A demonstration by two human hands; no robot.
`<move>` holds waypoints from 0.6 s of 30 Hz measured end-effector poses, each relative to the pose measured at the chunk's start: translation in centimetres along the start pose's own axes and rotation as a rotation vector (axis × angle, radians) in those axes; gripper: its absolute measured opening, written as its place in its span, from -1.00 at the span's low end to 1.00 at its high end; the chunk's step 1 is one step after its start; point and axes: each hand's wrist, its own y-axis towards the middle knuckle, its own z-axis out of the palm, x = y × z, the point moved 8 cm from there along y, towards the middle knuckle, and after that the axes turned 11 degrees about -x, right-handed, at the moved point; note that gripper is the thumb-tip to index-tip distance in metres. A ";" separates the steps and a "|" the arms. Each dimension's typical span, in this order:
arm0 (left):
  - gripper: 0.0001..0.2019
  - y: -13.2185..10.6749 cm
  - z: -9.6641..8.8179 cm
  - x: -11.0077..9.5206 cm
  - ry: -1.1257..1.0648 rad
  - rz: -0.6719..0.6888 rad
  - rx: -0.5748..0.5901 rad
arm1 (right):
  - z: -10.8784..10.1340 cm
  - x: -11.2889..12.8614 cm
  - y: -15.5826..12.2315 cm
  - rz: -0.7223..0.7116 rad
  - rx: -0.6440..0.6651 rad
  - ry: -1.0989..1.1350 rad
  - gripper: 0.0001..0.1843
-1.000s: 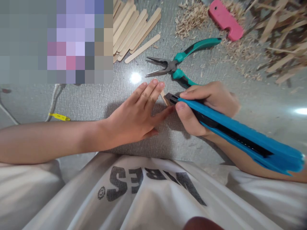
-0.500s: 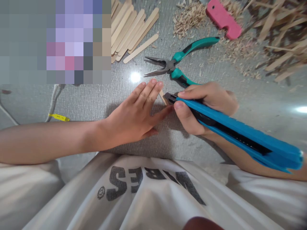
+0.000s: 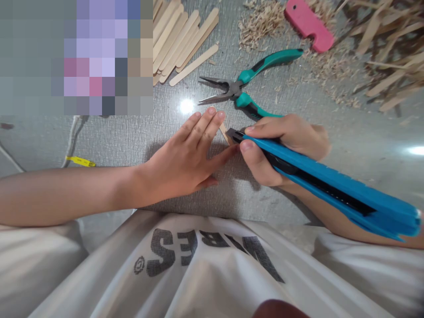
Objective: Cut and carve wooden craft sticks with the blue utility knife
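Note:
My right hand (image 3: 281, 141) is closed around a blue utility knife (image 3: 318, 165), its handle slanting down to the right. The dark blade end of the knife touches or hovers just over a small wooden craft stick piece (image 3: 224, 130); which of the two I cannot tell. My left hand (image 3: 188, 159) lies flat, palm down, on the table, fingers stretched out and thumb reaching toward the knife tip. Only a short part of the stick shows between its index finger and thumb; the rest is hidden. Just beyond the fingertips lie green-handled long-nose pliers (image 3: 236, 88), jaws apart.
Several craft sticks (image 3: 185, 42) lie fanned at the back. Wood shavings (image 3: 265, 24) and a pink notched block (image 3: 308, 24) are at the back right, near a heap of thin wood strips (image 3: 391, 57). A cable (image 3: 73, 137) with a yellow tag (image 3: 80, 161) runs at left.
Both hands, the knife and the stick piece hold practically the same places. The whole view has shifted very slightly.

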 end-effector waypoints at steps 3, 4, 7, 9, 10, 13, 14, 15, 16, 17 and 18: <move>0.07 0.0 0.0 0.0 -0.004 0.001 -0.006 | 0.0 0.1 0.0 -0.003 -0.005 0.016 -0.84; 0.07 0.0 0.0 0.0 -0.004 0.000 -0.006 | -0.1 0.1 0.0 0.000 -0.009 0.018 -0.85; 0.05 0.0 0.0 0.0 -0.004 -0.002 -0.001 | 0.1 0.1 0.2 -0.007 -0.013 0.029 -0.84; 0.04 0.1 0.0 -0.1 -0.002 0.000 0.000 | 0.1 0.1 0.2 -0.039 -0.031 0.046 -0.83; 0.04 0.1 0.0 -0.1 0.000 0.000 0.000 | 0.1 0.1 0.3 -0.051 -0.038 0.048 -0.83; 0.03 0.1 0.0 0.0 -0.005 -0.006 -0.005 | 0.3 0.2 0.3 -0.081 -0.055 0.057 -0.88; 0.02 0.1 -0.1 0.0 -0.007 -0.009 -0.005 | 0.3 0.2 0.3 -0.077 -0.051 0.056 -0.88; 0.01 0.1 -0.1 0.0 -0.008 -0.009 -0.001 | 0.3 0.2 0.3 -0.071 -0.045 0.056 -0.88; 0.00 0.1 -0.1 0.0 -0.007 -0.007 0.005 | 0.4 0.1 0.3 -0.061 -0.035 0.050 -0.88; 0.00 0.2 -0.1 -0.1 -0.005 -0.004 0.009 | 0.4 0.1 0.3 -0.050 -0.025 0.039 -0.89; 0.00 0.2 -0.1 -0.1 -0.004 -0.002 0.014 | 0.3 0.0 0.3 -0.042 -0.020 0.019 -0.90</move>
